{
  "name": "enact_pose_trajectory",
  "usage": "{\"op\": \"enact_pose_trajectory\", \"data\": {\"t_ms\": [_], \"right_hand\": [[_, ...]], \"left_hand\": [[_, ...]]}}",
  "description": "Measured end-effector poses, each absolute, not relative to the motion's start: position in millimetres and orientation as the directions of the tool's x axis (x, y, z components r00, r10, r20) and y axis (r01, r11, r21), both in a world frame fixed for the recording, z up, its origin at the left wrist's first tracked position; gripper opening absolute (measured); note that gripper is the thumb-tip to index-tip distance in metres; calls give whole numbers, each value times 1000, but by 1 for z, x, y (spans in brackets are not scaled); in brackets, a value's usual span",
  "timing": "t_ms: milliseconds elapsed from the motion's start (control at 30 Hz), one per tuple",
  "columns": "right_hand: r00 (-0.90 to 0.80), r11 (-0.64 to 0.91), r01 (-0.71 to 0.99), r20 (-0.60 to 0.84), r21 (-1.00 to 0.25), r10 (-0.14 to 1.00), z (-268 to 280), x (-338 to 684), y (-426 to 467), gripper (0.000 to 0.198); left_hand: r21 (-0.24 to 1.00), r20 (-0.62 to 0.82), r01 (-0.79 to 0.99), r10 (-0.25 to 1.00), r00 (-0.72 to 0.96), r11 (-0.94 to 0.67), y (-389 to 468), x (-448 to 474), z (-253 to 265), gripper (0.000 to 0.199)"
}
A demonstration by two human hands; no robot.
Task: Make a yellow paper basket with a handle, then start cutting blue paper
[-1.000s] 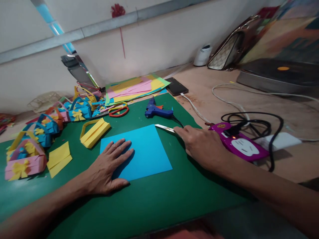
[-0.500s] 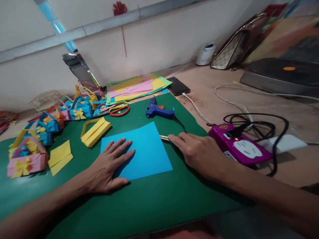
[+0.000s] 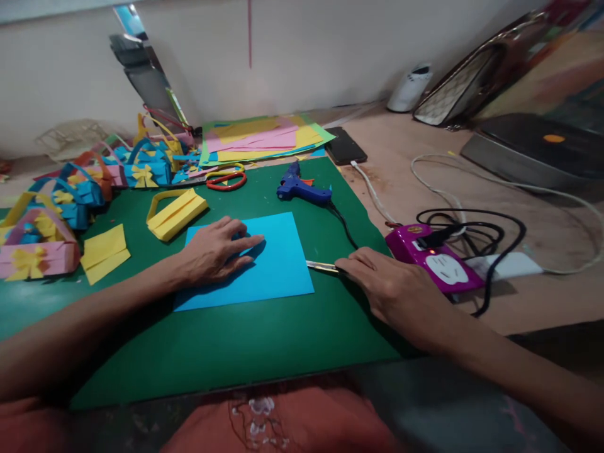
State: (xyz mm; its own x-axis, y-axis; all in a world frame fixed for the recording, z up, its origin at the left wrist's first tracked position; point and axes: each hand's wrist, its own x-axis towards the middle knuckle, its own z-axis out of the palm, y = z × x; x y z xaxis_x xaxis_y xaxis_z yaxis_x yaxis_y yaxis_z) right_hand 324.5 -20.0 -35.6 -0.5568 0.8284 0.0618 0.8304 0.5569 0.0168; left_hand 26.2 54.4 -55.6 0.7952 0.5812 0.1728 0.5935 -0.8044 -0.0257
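Observation:
A sheet of blue paper (image 3: 278, 261) lies on the green mat (image 3: 226, 349). My left hand (image 3: 219, 248) rests on the paper's left part, palm down, its fingers spread and a little bent. To the right, my right hand (image 3: 382, 277) is closed around a slim, silver utility knife (image 3: 321, 267); its handle is mostly hidden by the fingers. The knife's tip meets the right edge of the blue paper; whether it is over or under the edge I cannot tell. Behind the paper lie a blue glue gun (image 3: 302, 187) and a folded yellow paper basket (image 3: 177, 215).
Red-and-yellow-handled scissors (image 3: 226, 178) lie near stacked coloured sheets (image 3: 264, 139). Small paper baskets (image 3: 40, 257) and a yellow paper piece (image 3: 106, 253) are at left. A purple power strip (image 3: 436, 258) with cables, and a phone (image 3: 346, 146), are at right.
My view has tipped downward. My left hand has shifted toward the far side of the paper, its fingers now more bent. The knife has stayed by the right edge, with more of it showing.

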Motion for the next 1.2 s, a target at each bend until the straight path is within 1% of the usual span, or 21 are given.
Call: {"op": "enact_pose_trajectory", "data": {"t_ms": [133, 333, 400, 533, 700, 800, 1000, 1200], "right_hand": [[-631, 632, 775, 92, 30, 770, -36, 328, -25, 37], [-700, 704, 706, 227, 76, 677, -41, 335, -32, 37], [-704, 710, 700, 236, 75, 670, -41, 337, -35, 37], [-695, 694, 715, 208, 90, 688, -39, 341, -42, 39], [-711, 708, 699, 209, 101, 672, -41, 343, -46, 41], [-726, 722, 684, 196, 104, 660, -43, 342, -46, 38], [-738, 744, 658, 297, 116, 606, -50, 345, -46, 31], [-752, 760, 639, 302, 118, 586, -51, 348, -47, 31]], "left_hand": [[-29, 219, 559, 540, 812, -829, 70, 34, -63, 37], [52, 296, 563, 551, 780, -825, 81, 37, -69, 35], [65, 313, 568, 558, 769, -820, 80, 37, -70, 34], [85, 324, 562, 556, 766, -823, 79, 37, -70, 33], [72, 337, 563, 552, 763, -823, 79, 37, -69, 32], [66, 339, 559, 546, 766, -826, 80, 37, -69, 32], [67, 364, 549, 533, 764, -833, 81, 37, -71, 34], [60, 362, 556, 537, 762, -829, 80, 38, -71, 35]]}}
